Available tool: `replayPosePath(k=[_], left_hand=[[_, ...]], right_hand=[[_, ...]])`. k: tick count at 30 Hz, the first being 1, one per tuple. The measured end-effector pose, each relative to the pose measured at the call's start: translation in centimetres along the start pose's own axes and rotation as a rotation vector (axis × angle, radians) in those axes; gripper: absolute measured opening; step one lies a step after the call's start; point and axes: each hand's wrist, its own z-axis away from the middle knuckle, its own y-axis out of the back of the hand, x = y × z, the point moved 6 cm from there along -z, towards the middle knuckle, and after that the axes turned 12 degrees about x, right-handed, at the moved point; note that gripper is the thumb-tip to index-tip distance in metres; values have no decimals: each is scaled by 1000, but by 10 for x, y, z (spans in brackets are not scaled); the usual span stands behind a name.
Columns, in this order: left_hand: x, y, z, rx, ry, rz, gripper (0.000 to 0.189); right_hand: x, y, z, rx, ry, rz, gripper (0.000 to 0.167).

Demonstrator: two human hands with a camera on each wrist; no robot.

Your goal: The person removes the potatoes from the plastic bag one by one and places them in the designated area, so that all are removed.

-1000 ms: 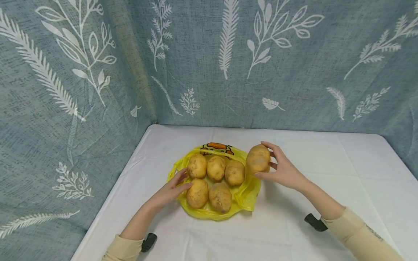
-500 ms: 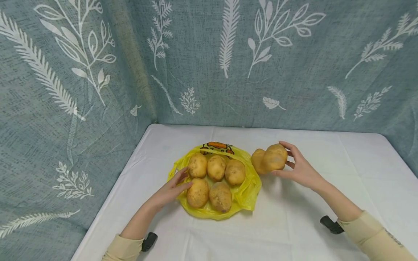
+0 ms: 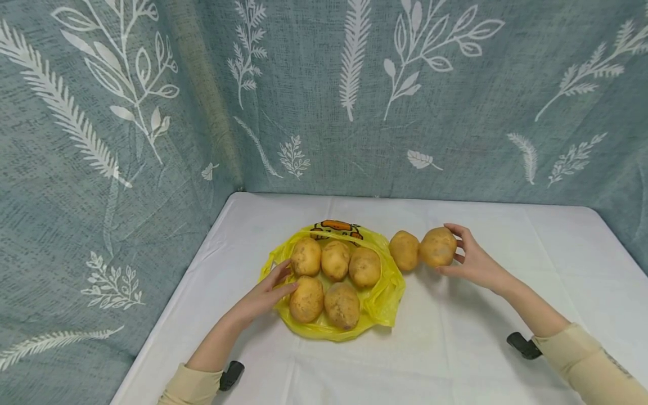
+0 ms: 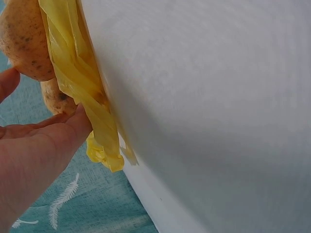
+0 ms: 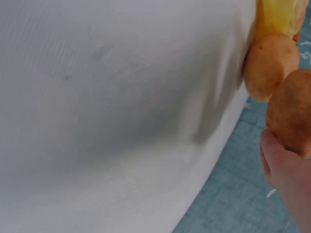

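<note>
My right hand grips a potato low over the white table, fingers behind it and thumb at its near side. Just left of it, another potato lies on the table beside the yellow plastic bag. The bag is spread open with several potatoes lying in it, among them a lower left one. At the bag's left edge my left hand rests with fingers extended, thumb by that potato. In the left wrist view its fingers touch the crumpled yellow plastic.
A white cloth covers the table. Blue-green curtains with white leaf prints hang behind it and along its left side. The bag's far edge carries an orange print.
My right hand has moved right with its potato, away from the bag, then slightly lower. The potato on the table beside the bag has come into sight. My left hand has stayed put.
</note>
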Motion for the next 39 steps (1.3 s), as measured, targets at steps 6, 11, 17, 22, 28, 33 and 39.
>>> replayPosePath(k=[6, 11, 17, 22, 28, 33, 39], left_hand=[[-1, 0, 0, -1, 9, 2, 77], [0, 0, 0, 1, 4, 3, 77], [2, 0, 0, 4, -3, 7, 76], [2, 0, 1, 5, -4, 4, 77], [2, 0, 1, 6, 4, 3, 77], [2, 0, 2, 4, 8, 3, 78], [2, 0, 1, 3, 7, 8, 78]], right_hand=[[10, 2, -3, -27, -13, 13, 99], [19, 5, -5, -38, -29, 42, 100], [25, 6, -7, -65, -36, 70, 100], [26, 4, -9, -80, -20, 93, 98], [28, 5, -10, -96, -21, 96, 98], [32, 5, -10, -124, -36, 78, 98], [32, 4, -10, -147, -34, 80, 99]])
